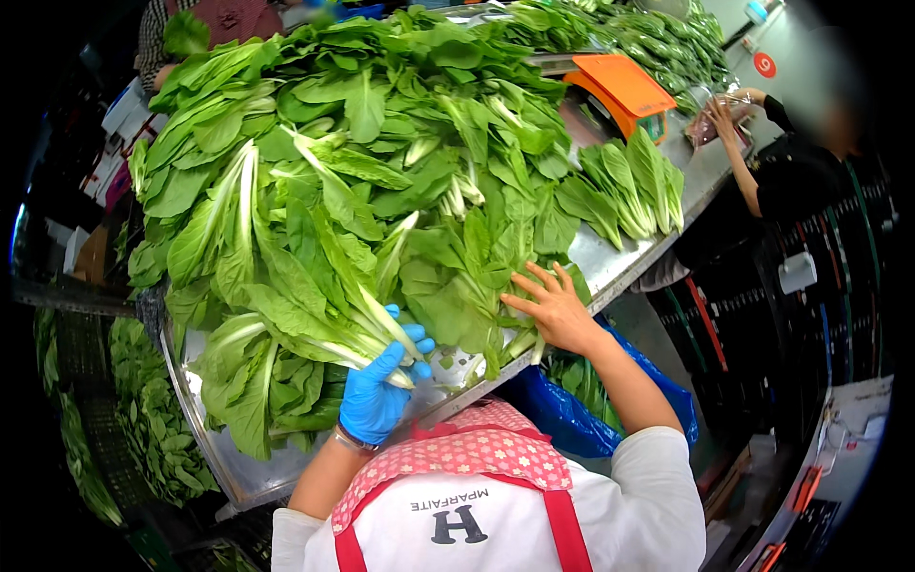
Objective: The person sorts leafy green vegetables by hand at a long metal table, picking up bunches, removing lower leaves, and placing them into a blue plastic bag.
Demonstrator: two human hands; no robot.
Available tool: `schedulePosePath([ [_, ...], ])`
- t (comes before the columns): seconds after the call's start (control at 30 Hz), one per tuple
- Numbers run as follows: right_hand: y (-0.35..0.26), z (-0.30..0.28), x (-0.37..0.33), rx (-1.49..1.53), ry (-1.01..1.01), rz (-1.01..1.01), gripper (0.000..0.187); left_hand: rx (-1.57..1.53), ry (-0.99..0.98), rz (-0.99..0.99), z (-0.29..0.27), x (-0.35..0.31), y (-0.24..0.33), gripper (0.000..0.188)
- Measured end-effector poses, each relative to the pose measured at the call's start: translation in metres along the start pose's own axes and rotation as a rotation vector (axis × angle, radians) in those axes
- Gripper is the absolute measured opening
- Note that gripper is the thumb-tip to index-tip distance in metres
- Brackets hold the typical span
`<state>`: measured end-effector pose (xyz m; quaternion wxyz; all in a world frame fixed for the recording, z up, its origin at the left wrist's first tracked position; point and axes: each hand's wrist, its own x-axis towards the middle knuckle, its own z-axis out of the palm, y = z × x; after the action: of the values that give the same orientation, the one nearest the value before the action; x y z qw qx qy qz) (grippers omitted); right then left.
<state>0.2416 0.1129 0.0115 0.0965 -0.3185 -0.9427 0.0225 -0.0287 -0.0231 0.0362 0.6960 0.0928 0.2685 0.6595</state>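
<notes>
My left hand [374, 396], in a blue glove, is closed around the white stems of a bunch of bok choy [334, 329] near the table's front edge. Its long green leaves point up and away to the left. My right hand [555, 310] is bare, with fingers spread over loose leaves [448, 296] at the near right side of the heap. It rests on or just above them; I cannot tell which. A large heap of leafy greens [381, 124] covers most of the metal table [214, 443] beyond both hands.
Several sorted greens [629, 186] lie at the table's right, beside an orange scale [624, 91]. A blue plastic bag [662, 386] holding greens hangs below the edge. At right, a co-worker's hands [729, 114] handle a clear bag. Another person [229, 19] stands far left. Crates of greens [157, 419] stand left.
</notes>
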Motion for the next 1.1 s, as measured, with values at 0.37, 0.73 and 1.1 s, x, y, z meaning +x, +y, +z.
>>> schedulePosePath([
  [0.37, -0.060, 0.075, 0.011, 0.024, 0.289, 0.540, 0.015, 0.108, -0.041, -0.032, 0.005, -0.007, -0.016, 0.034],
  [0.73, -0.054, 0.069, 0.007, 1.077, 0.369, 0.975, 0.023, 0.121, -0.075, -0.024, -0.005, -0.008, -0.037, 0.021],
  [1.1, -0.087, 0.031, -0.010, 0.915, 0.671, 0.590, 0.009, 0.213, 0.049, -0.026, 0.009, 0.021, -0.068, 0.027],
])
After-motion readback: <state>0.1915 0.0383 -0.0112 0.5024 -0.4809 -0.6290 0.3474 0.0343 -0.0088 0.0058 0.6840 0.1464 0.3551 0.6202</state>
